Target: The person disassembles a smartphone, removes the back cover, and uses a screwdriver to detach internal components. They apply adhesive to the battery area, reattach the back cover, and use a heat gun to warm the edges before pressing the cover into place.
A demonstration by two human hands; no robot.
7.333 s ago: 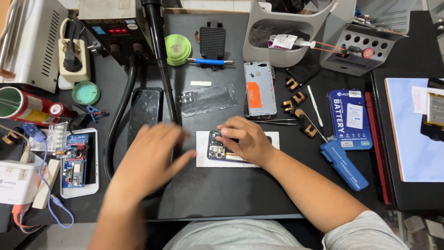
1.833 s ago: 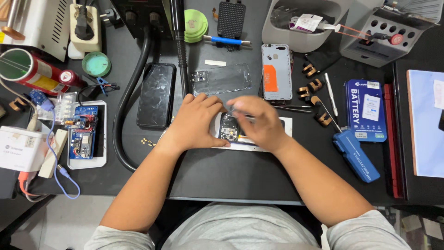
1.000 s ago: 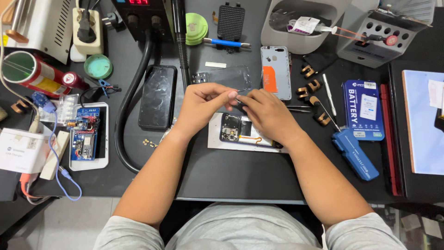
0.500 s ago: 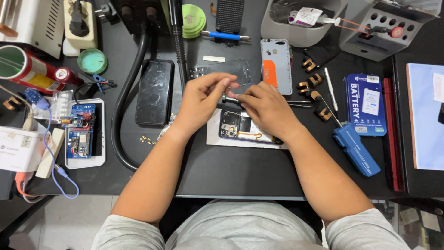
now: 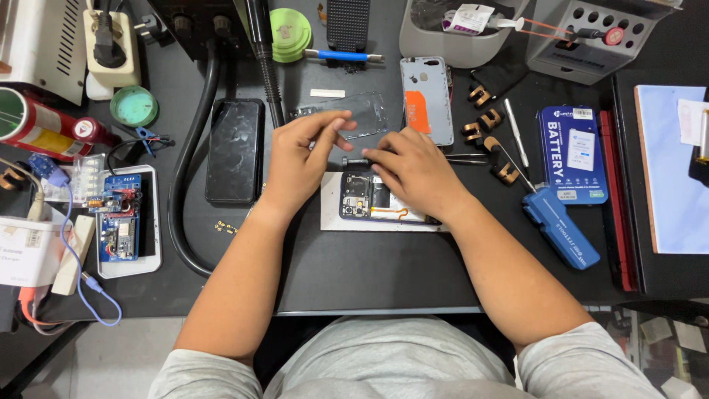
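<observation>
1. Black workbench (image 5: 384, 273), crowded with repair gear, seen from above.
2. Opened phone (image 5: 369, 201) lies on a white mat (image 5: 332, 222), just below both hands.
3. Left hand (image 5: 299, 159) hovers, fingers loosely curled, thumb and forefinger near-pinching.
4. Right hand (image 5: 413, 170) grips a small dark tool (image 5: 354, 160), possibly a screwdriver.
5. Grey phone back cover (image 5: 427, 100) rests behind.

Phone repair workshop, opened phone (image 5: 373, 203), circuit boards (image 5: 118, 218)
</observation>
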